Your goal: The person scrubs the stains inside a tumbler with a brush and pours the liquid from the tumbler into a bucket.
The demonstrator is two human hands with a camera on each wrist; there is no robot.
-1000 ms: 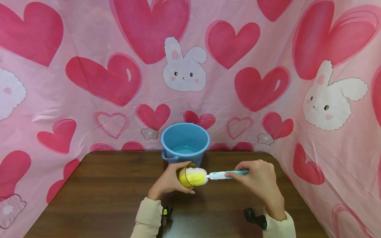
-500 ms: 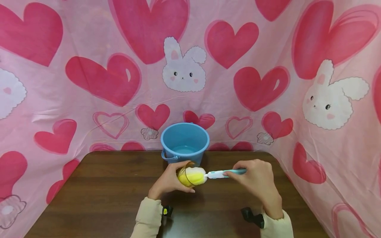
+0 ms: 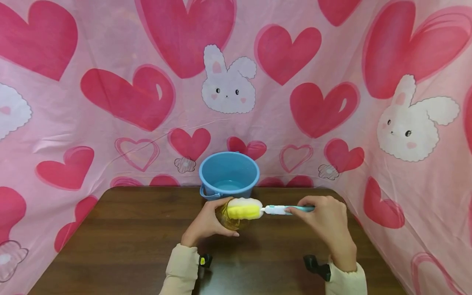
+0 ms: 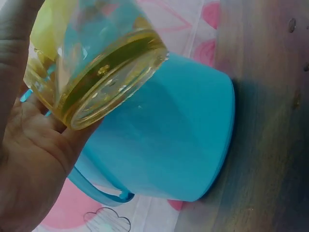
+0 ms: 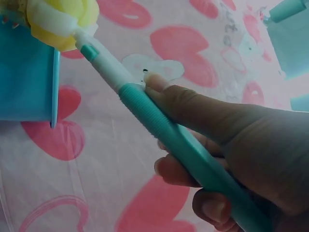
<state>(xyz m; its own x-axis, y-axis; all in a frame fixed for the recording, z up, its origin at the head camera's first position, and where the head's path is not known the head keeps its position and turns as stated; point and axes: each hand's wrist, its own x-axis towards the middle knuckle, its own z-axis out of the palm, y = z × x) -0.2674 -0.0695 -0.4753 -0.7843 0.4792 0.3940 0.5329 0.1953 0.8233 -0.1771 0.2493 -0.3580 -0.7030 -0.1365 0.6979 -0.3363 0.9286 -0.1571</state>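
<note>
My left hand (image 3: pixel 204 223) grips an amber see-through glass (image 4: pixel 113 72), tipped on its side with the mouth toward the right. A sponge cup brush with a yellow and white head (image 3: pixel 245 209) reaches partly into that mouth. The brush's white and teal handle (image 5: pixel 169 135) is held in my right hand (image 3: pixel 326 219), thumb along one side and fingers curled round the other. Both hands are raised over the table, in front of the bucket. In the left wrist view the glass's thick round base faces the camera, and the brush head shows as blurred yellow through its wall.
A blue bucket (image 3: pixel 229 164) stands at the table's back edge, just behind the glass, its handle (image 4: pixel 99 191) hanging down on the left side. The brown wooden table (image 3: pixel 147 233) lies beneath. A pink cloth with hearts and rabbits (image 3: pixel 147 37) surrounds it at the back and sides.
The brush head has drawn a little out of the glass, moving right and up, and my right hand has shifted right with it. My left hand keeps its hold with the glass slightly turned.
</note>
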